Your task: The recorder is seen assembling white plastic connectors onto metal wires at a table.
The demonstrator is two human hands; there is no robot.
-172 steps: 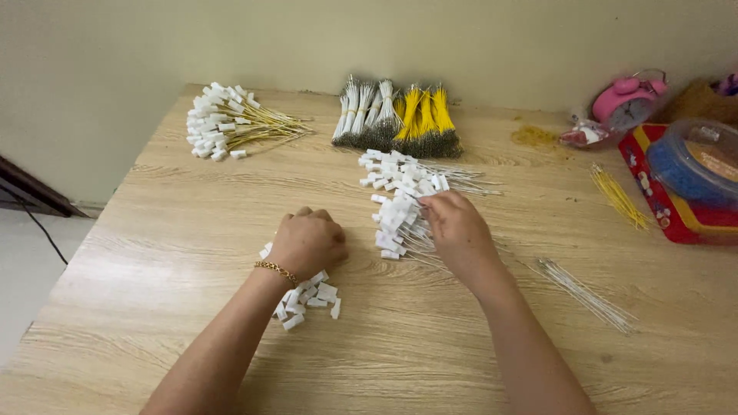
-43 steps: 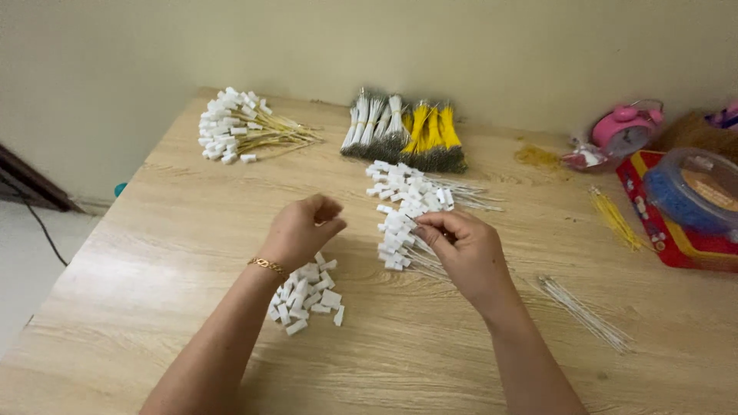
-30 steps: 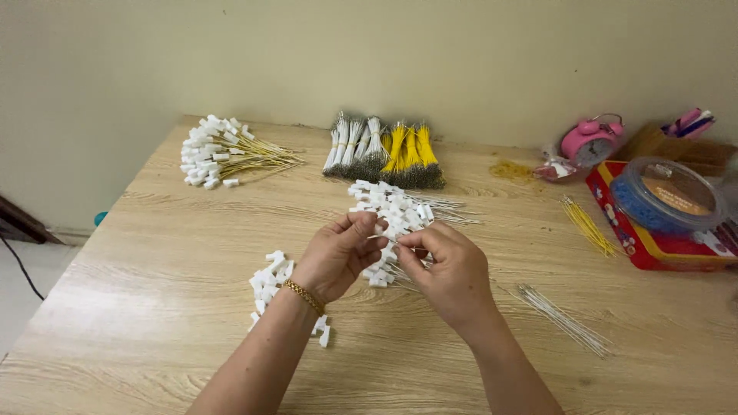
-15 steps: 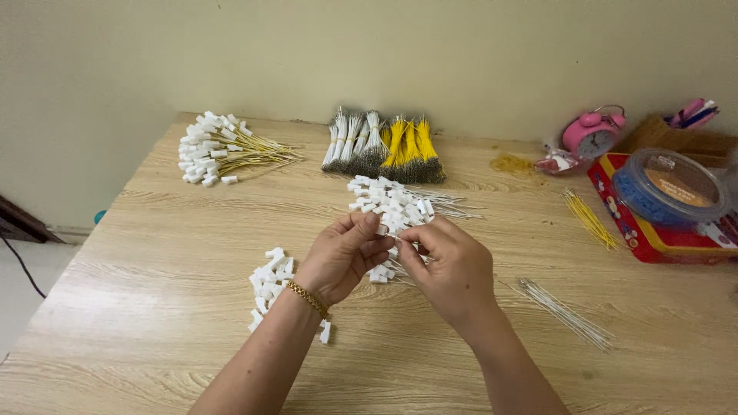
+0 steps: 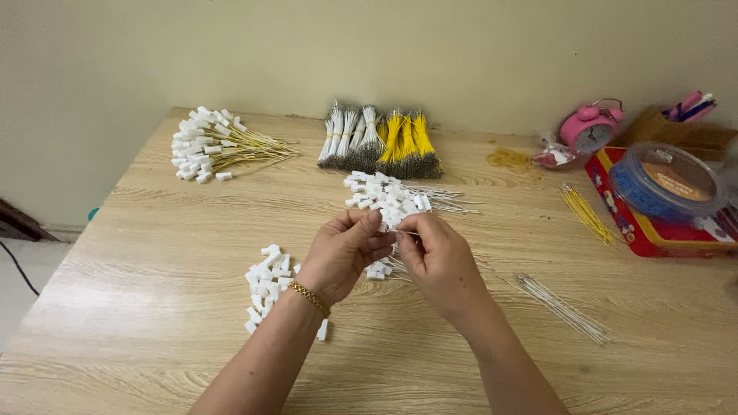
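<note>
Mid-frame, left hand (image 5: 344, 257) and right hand (image 5: 438, 257) pinching one white plug (image 5: 390, 223) onto a wire. Finished pile (image 5: 388, 196) just above; loose plugs (image 5: 269, 288) lower left, bare wires (image 5: 561, 307) right, unassembled.

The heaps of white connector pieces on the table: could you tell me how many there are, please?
3. One heap with yellow wires lies at the far left, one with white wires at the centre beyond the hands, and one loose heap beside the left wrist. The hands may hide more.
</note>
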